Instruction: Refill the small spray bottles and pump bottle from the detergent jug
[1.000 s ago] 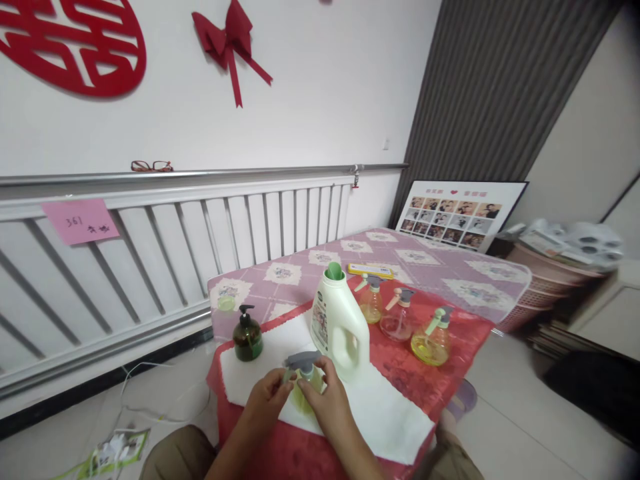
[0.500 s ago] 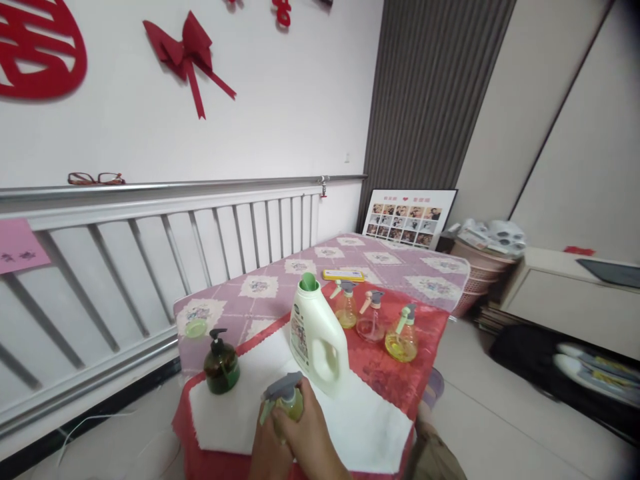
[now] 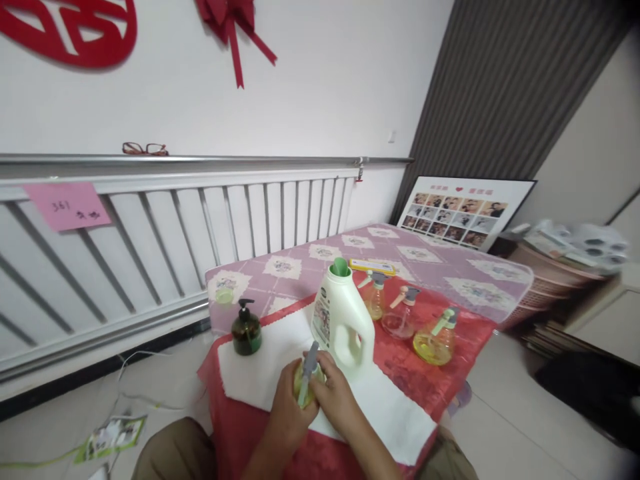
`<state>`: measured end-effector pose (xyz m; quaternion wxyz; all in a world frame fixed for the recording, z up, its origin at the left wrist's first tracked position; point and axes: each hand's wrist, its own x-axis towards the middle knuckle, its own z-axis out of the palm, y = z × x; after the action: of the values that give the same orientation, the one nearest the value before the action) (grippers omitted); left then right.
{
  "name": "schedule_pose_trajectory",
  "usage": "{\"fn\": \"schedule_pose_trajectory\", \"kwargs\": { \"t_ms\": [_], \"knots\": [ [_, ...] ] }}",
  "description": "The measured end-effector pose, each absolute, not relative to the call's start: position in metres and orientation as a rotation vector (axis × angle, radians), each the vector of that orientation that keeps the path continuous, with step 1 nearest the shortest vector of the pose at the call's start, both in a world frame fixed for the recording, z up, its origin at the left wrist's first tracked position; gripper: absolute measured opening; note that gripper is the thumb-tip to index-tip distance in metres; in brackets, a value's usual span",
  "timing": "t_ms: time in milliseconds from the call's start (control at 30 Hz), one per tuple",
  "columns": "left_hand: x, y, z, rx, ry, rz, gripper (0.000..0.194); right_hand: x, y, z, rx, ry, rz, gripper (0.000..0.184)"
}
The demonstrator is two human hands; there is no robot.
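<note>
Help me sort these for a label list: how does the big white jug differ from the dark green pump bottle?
The white detergent jug is far taller, opaque, with a side handle and green cap; the dark green pump bottle is squat, round, with a black pump. Both stand upright on the white towel.

Both hands (image 3: 315, 397) close together, fingers (image 3: 327, 367) curled in grip

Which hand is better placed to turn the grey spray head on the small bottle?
Probably the right hand: its fingers sit at the grey spray head, while the left hand wraps the small bottle body and can steady it.
</note>
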<state>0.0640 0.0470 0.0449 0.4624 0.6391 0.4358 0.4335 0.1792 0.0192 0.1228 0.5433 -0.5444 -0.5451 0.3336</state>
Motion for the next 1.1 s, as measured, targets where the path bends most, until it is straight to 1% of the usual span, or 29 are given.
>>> {"fn": "schedule_pose_trajectory", "kwargs": {
  "t_ms": [67,133,200,267,300,333,433,467,533,700,867,1033,1100],
  "knots": [
    [0.062,0.047,0.049,1.638,1.08,1.046,0.071,0.184,0.021,0.122,-1.27,-1.328,0.851,0.037],
    [0.062,0.049,0.051,1.681,1.042,1.046,0.072,0.186,0.024,0.119,-1.262,-1.333,0.895,0.045],
    [0.062,0.05,0.052,1.707,1.001,1.063,0.071,0.184,0.026,0.114,-1.25,-1.285,0.92,0.056],
    [0.064,0.05,0.052,1.713,1.016,1.08,0.069,0.18,0.027,0.107,-1.239,-1.197,0.892,0.062],
    [0.064,0.049,0.052,1.709,1.042,1.083,0.068,0.178,0.028,0.103,-1.239,-1.152,0.863,0.06],
    [0.065,0.049,0.051,1.704,1.069,1.08,0.067,0.176,0.028,0.1,-1.244,-1.118,0.831,0.055],
    [0.065,0.047,0.052,1.703,1.108,1.086,0.067,0.172,0.027,0.094,-1.273,-1.099,0.781,0.03],
    [0.065,0.047,0.052,1.708,1.106,1.086,0.067,0.172,0.026,0.094,-1.277,-1.109,0.781,0.024],
    [0.065,0.046,0.052,1.714,1.105,1.089,0.067,0.174,0.024,0.095,-1.276,-1.139,0.793,0.02],
    [0.065,0.047,0.05,1.702,1.119,1.098,0.069,0.181,0.022,0.092,-1.294,-1.196,0.819,0.024],
    [0.066,0.048,0.048,1.709,1.119,1.08,0.071,0.177,0.025,0.09,-1.281,-1.174,0.802,0.035],
    [0.064,0.046,0.047,1.703,1.133,1.061,0.075,0.178,0.027,0.123,-1.293,-1.027,0.733,0.041],
    [0.064,0.045,0.047,1.688,1.136,1.068,0.075,0.183,0.029,0.142,-1.303,-0.992,0.685,0.04]
  ]
}}
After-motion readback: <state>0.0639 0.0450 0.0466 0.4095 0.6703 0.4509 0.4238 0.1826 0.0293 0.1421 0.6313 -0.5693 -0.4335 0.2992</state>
